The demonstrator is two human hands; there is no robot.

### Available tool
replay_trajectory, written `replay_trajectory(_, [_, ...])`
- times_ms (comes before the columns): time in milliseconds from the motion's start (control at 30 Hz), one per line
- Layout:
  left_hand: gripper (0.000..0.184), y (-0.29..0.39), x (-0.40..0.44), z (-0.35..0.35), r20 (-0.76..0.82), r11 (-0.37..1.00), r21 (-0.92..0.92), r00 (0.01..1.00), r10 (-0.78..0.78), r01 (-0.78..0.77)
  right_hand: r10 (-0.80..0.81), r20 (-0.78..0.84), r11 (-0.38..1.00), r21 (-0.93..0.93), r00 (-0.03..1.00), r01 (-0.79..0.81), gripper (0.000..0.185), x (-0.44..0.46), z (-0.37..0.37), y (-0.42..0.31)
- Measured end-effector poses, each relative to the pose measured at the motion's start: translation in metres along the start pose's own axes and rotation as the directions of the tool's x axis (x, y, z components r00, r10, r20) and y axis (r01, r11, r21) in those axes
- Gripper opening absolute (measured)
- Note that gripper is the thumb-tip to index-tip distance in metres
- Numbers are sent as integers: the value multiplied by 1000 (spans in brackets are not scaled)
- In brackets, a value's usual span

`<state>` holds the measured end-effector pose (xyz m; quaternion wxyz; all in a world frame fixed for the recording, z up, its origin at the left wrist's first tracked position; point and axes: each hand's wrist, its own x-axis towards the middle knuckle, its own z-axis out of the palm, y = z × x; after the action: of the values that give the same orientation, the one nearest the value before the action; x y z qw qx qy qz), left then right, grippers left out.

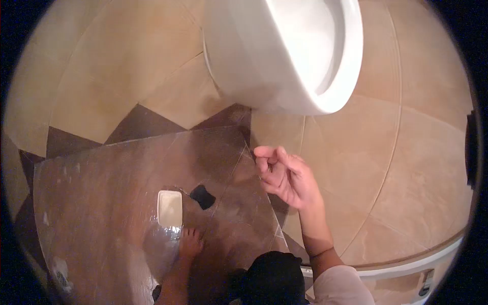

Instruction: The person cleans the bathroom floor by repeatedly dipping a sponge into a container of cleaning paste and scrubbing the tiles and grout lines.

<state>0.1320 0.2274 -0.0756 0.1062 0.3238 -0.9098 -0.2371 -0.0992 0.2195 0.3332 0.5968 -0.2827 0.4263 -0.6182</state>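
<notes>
Right hand [287,178] hangs empty, loosely curled, near the right edge of the brown floor [112,193].
Black pad [203,197] lies beside cream rectangular object [170,207].

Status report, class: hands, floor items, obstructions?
Right hand half curled, nothing visible in it. Left hand unseen. Pale container, black pad on floor. Bare foot near container.
</notes>
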Motion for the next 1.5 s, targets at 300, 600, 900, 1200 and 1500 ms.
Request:
replay_trajectory(300, [40, 3, 4, -5, 42, 999, 28, 999, -25, 24, -153, 147, 46, -987, 977, 156, 52, 106, -145, 268])
replay_trajectory(600, [43, -15, -15, 26, -148, 996, -82, 989, 6, -19, 128, 446, -500, -742, 886, 446, 46, 149, -177, 359])
replay_trajectory(900, [42, -25, 9, -28, -303, 920, -75, 870, -389, 385, 447, 671, -284, -520, 591, 806, 60, 1, -165, 384])
replay_trajectory(1200, [50, -79, 5, -41, -260, 900, 85, 882, -394, 427, -262, -19, -285, -954, 965, -96, 49, 124, -249, 305])
replay_trajectory(1500, [54, -85, 0, -28, -231, 882, 83, 870, -435, 463, 690, -157, -393, -901, 707, 183, 39, 28, -165, 337])
